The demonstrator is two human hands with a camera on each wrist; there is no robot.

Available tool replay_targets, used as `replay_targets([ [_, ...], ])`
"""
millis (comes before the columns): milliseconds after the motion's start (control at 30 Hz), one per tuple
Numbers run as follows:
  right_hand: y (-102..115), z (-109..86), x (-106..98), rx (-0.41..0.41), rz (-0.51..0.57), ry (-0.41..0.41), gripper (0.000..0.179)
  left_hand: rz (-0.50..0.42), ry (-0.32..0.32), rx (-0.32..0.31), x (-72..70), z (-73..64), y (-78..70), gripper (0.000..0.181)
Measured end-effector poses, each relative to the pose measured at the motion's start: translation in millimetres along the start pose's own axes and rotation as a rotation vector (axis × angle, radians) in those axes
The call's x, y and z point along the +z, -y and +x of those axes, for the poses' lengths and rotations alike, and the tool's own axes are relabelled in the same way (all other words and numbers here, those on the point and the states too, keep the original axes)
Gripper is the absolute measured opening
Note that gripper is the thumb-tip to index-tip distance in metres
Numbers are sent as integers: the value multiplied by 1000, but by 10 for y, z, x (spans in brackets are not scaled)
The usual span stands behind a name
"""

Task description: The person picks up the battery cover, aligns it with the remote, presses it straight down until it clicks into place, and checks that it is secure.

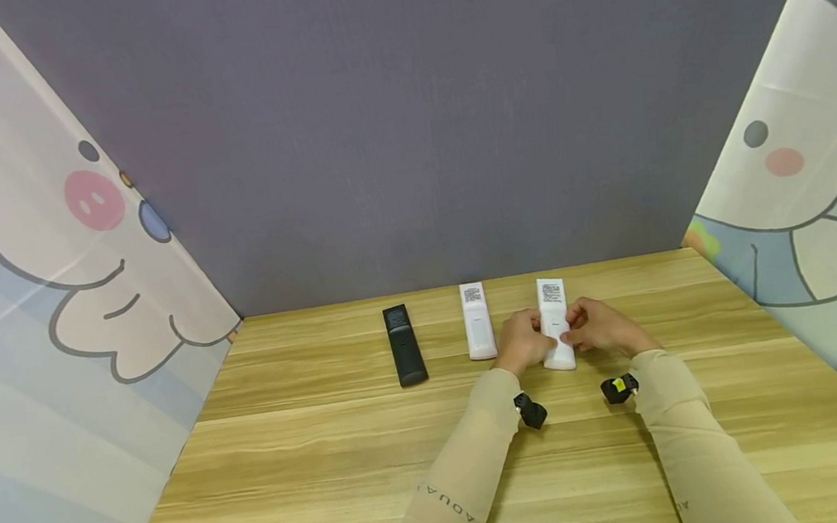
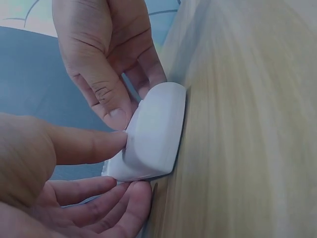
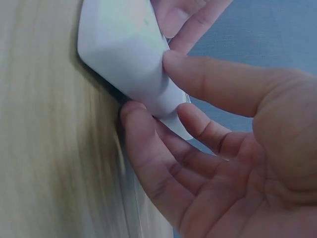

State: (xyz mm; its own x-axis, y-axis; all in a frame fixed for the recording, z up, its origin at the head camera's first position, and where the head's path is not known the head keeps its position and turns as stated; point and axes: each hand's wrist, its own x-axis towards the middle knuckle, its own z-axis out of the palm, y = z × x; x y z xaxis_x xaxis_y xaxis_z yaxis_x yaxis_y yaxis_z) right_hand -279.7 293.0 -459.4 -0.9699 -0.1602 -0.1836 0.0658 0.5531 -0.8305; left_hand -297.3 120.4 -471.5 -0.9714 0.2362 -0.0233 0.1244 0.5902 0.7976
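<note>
A white remote control (image 1: 554, 320) lies back side up on the wooden table, its printed label at the far end. My left hand (image 1: 522, 341) grips its left edge, thumb on top and fingers along the side. From the opposite side my right hand (image 1: 604, 328) pinches it in the same way. In the left wrist view the rounded near end of this white remote (image 2: 156, 126) shows between both hands, low against the tabletop. The right wrist view shows my right thumb on the white remote (image 3: 124, 54) and fingertips at its lower edge.
Left of my hands lies a second white remote (image 1: 479, 327), also label up. Farther left is a black remote (image 1: 405, 347), slightly tilted. A grey panel (image 1: 407, 129) stands behind the wooden table (image 1: 317, 470); cartoon-printed cloths (image 1: 28, 329) hang at both sides.
</note>
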Motion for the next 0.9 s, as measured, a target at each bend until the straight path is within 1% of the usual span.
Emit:
replay_targets([
  [100,-10,14,12,-2,-1,-8,33,45,-4,29,-9,-4,9,28],
  [167,-18,21,18,-5,4,-10,33,72,-4,40,-17,-8,12,26],
  [233,-27,27,25,-8,8,-12,33,88,-6,41,-25,-15,16,29],
  [367,-34,32,32,-15,8,-9,33,92,-4,31,-32,-22,19,37],
  [500,-33,36,39,-14,6,-5,33,117,-5,31,-36,-28,16,35],
  [567,-39,40,41,-12,-1,-4,33,147,-2,34,-36,-30,4,32],
  [633,-46,40,42,-10,-12,-4,32,166,14,36,-32,-36,-16,29],
  [700,-48,37,41,-9,-26,-5,31,185,32,29,-29,-45,-45,30],
  [800,-47,30,18,-20,-49,-4,31,203,61,11,-35,-56,-95,36],
  [900,-46,28,-39,-59,-87,-10,30,212,85,2,-71,-43,-147,43],
])
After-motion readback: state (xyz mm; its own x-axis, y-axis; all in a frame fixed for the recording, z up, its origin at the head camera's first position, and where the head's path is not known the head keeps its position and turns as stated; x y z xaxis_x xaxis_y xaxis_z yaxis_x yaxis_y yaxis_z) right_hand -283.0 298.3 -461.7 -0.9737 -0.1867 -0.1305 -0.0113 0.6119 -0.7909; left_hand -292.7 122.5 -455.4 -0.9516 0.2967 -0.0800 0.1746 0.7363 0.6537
